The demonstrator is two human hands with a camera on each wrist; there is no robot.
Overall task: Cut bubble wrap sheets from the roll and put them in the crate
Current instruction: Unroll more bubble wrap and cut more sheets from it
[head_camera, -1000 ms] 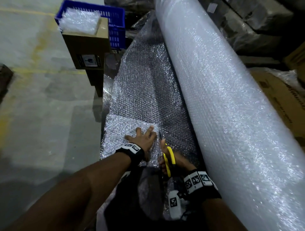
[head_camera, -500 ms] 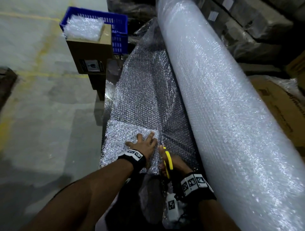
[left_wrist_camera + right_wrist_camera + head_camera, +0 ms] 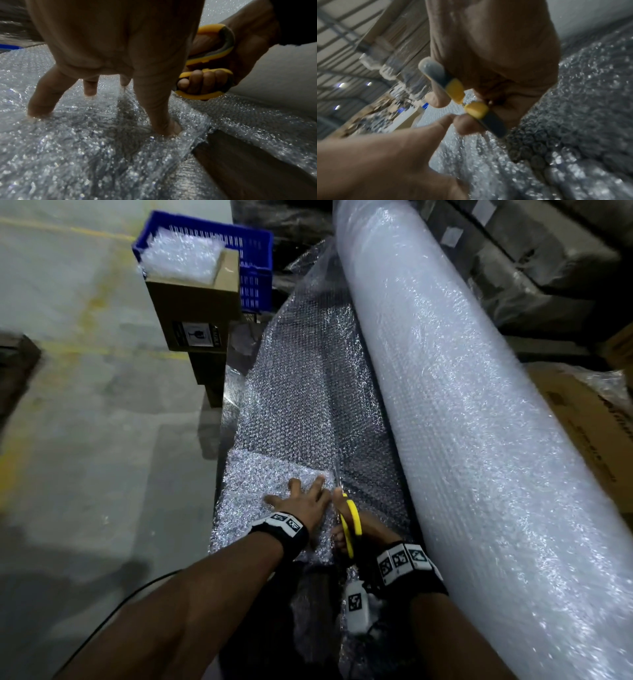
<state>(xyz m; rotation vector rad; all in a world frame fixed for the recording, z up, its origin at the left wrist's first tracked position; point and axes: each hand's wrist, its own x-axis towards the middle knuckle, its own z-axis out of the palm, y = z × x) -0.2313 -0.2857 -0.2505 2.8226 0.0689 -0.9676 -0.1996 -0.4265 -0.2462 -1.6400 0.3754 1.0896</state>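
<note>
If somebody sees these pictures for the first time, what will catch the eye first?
First, the huge white bubble wrap roll, lying diagonally along the right side. Next, the yellow scissors gripped by the right hand at the bottom centre, cutting beside the left hand, which presses the sheet flat. Far behind stands the blue crate.

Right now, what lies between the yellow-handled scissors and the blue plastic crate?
Head view: from the yellow-handled scissors to the blue plastic crate runs only the unrolled clear bubble wrap, still uncut; a brown cardboard box stands just left of that line.
</note>
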